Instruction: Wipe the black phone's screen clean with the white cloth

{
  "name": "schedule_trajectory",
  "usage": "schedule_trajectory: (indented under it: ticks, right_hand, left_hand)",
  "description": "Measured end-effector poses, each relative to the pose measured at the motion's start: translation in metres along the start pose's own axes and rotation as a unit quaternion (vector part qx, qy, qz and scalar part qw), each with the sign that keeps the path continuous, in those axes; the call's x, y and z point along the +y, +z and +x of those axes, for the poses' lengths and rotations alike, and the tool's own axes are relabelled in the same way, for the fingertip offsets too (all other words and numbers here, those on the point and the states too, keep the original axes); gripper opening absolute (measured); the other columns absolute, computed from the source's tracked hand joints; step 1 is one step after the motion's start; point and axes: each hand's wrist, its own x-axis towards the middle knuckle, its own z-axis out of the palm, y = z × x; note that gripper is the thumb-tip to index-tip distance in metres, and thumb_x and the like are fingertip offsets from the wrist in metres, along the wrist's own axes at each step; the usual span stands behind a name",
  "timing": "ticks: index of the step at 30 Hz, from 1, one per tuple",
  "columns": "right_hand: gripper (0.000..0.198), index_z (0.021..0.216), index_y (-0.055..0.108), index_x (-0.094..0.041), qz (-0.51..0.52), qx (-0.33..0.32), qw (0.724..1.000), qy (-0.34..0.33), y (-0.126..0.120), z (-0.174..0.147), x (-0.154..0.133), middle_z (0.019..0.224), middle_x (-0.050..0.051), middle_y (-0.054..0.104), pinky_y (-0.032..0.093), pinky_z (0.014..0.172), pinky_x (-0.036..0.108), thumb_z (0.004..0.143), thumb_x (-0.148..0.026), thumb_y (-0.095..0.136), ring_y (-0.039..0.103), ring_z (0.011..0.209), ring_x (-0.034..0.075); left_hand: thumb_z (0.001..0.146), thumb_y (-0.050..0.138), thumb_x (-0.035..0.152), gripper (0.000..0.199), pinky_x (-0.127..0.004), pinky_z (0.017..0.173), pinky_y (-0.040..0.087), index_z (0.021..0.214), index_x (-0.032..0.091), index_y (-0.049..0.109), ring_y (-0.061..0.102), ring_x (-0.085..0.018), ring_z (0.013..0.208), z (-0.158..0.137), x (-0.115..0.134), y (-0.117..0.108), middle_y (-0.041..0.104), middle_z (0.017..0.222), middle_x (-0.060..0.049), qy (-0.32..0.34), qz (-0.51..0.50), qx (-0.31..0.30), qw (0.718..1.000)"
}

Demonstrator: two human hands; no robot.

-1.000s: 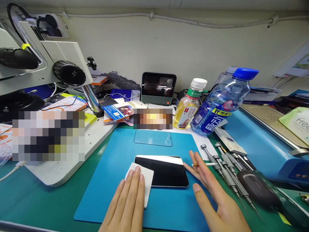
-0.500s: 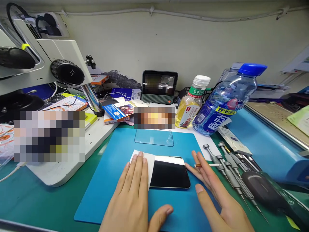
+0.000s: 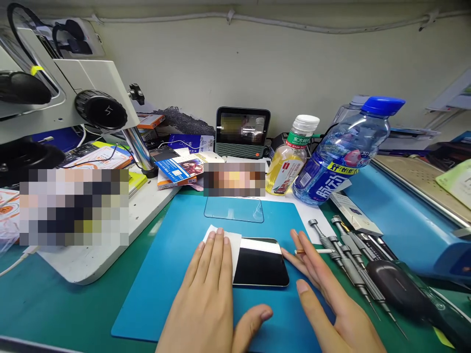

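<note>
A smartphone (image 3: 261, 267) lies face up on a blue mat (image 3: 147, 294), its black screen catching a bright reflection. My left hand (image 3: 209, 289) rests flat on a white wipe (image 3: 235, 250) covering the phone's left part, fingers straight and side by side, thumb apart. At the phone's right end, my right hand (image 3: 331, 294) stands on edge, with a fingertip at the phone's corner. A cigarette (image 3: 322, 251) is held between its fingers, with the brown end pointing left. Behind the phone is a clear screen protector (image 3: 233, 210) with a dark border.
Several precision screwdrivers (image 3: 353, 264) and a dark, rounded device (image 3: 397, 284) lie at right. Farther back stand a yellow drink bottle (image 3: 287, 166), a blue-capped bottle (image 3: 338, 152) and a small display (image 3: 243, 132). A microscope stand (image 3: 95, 264) occupies the left.
My left hand has slid slightly right along the phone with the wipe under it, covering more of the screen. My right hand stays nearly still.
</note>
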Motion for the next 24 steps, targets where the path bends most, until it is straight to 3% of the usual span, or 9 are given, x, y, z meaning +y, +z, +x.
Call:
schedule_trajectory:
  ticks: [5, 10, 18, 22, 24]
  right_hand:
    - [0.058, 0.169, 0.029, -0.047, -0.019, 0.011, 1.000, -0.020, -0.001, 0.002, -0.003, 0.159, -0.003, 0.059, 0.055, 0.104, 0.034, 0.114, -0.043, 0.044, 0.065, 0.136, 0.021]
    - [0.059, 0.170, 0.025, -0.049, -0.026, 0.001, 0.999, -0.022, -0.003, -0.001, -0.001, 0.157, -0.003, 0.060, 0.056, 0.104, 0.033, 0.114, -0.042, 0.043, 0.065, 0.136, 0.020]
    - [0.058, 0.169, 0.030, -0.048, -0.014, 0.018, 0.999, -0.024, 0.002, 0.000, 0.000, 0.159, -0.002, 0.058, 0.056, 0.105, 0.038, 0.114, -0.043, 0.045, 0.065, 0.136, 0.022]
    - [0.057, 0.168, 0.029, -0.051, -0.013, 0.018, 1.000, -0.017, 0.002, 0.000, -0.001, 0.158, -0.002, 0.059, 0.057, 0.104, 0.041, 0.114, -0.044, 0.044, 0.068, 0.133, 0.022]
    - [0.057, 0.168, 0.028, -0.051, -0.013, 0.016, 1.000, -0.011, 0.002, -0.001, -0.001, 0.157, -0.002, 0.060, 0.058, 0.103, 0.041, 0.114, -0.045, 0.043, 0.068, 0.133, 0.023]
  left_hand:
    - [0.103, 0.046, 0.077, 0.100, -0.047, 0.116, 0.046, 0.157, -0.008, 0.043, 0.054, -0.043, 0.147, -0.007, 0.011, 0.004, 0.048, 0.161, -0.031, -0.008, 0.004, 0.035, 0.999]
    - [0.106, 0.032, 0.077, 0.099, -0.051, 0.127, 0.032, 0.159, -0.006, 0.041, 0.046, -0.041, 0.153, -0.029, 0.024, 0.009, 0.048, 0.161, -0.030, -0.027, -0.014, 0.064, 0.998]
    - [0.106, 0.044, 0.072, 0.094, -0.046, 0.112, 0.053, 0.159, -0.006, 0.041, 0.052, -0.041, 0.148, 0.010, 0.002, -0.003, 0.043, 0.165, -0.030, 0.031, -0.026, -0.001, 0.999]
    - [0.103, 0.043, 0.077, 0.102, -0.050, 0.110, 0.054, 0.158, -0.009, 0.040, 0.053, -0.045, 0.147, -0.005, 0.019, 0.002, 0.045, 0.162, -0.033, 0.005, -0.016, 0.031, 0.999]
    - [0.106, 0.041, 0.074, 0.097, -0.048, 0.112, 0.052, 0.161, -0.007, 0.037, 0.050, -0.043, 0.150, -0.021, 0.031, 0.006, 0.047, 0.162, -0.030, -0.009, -0.015, 0.041, 0.999]
